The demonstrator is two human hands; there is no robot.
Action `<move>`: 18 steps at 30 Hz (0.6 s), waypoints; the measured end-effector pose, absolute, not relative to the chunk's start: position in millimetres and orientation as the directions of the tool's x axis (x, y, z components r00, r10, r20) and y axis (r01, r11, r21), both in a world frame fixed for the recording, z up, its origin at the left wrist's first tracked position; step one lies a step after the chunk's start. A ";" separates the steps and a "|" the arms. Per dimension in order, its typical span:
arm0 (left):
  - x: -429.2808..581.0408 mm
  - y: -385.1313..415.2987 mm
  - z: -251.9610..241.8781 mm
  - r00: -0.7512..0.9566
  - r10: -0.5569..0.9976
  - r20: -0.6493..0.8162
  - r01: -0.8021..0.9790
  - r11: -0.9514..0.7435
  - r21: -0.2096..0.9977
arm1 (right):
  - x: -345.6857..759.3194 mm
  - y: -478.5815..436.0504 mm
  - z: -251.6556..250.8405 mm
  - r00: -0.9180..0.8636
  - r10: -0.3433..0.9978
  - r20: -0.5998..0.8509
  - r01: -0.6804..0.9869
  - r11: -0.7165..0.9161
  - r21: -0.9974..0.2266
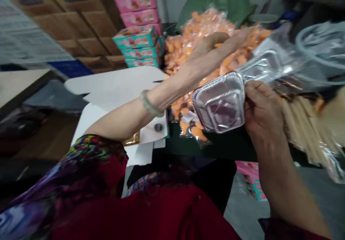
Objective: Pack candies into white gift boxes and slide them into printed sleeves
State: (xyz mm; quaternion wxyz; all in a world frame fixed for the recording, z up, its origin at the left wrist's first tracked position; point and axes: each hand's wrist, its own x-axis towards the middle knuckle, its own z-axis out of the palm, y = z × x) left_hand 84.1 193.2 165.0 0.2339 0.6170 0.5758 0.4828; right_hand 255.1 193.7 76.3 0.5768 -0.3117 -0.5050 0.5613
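Note:
My right hand (262, 110) is closed on the edge of a shiny foil tray (225, 112), thumb on the near side, and holds it tilted above the dark table. My left hand (223, 47) stretches across to a heap of orange pieces in clear wrappers (175, 51). Its thumb and fingers look apart, though they are blurred and the tips blend into the heap. Just behind the held tray lies another foil tray (262, 65), apparently in clear plastic. An open white box (107, 85) lies under my left forearm, with a gold packet (133, 138) partly showing.
Pink boxes (138, 3) and teal boxes (138, 40) are stacked at the back, beside brown cartons (70, 24). To the right stand a pale blue basket (304, 38) and bundled wooden sticks (304, 128). A green sack (215, 1) rests behind the heap.

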 end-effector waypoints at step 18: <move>-28.7 -23.9 -26.7 0.241 0.772 0.588 0.749 -0.533 0.393 | 29.6 142.5 -37.1 -0.014 0.946 0.323 -0.409 0.289 -0.865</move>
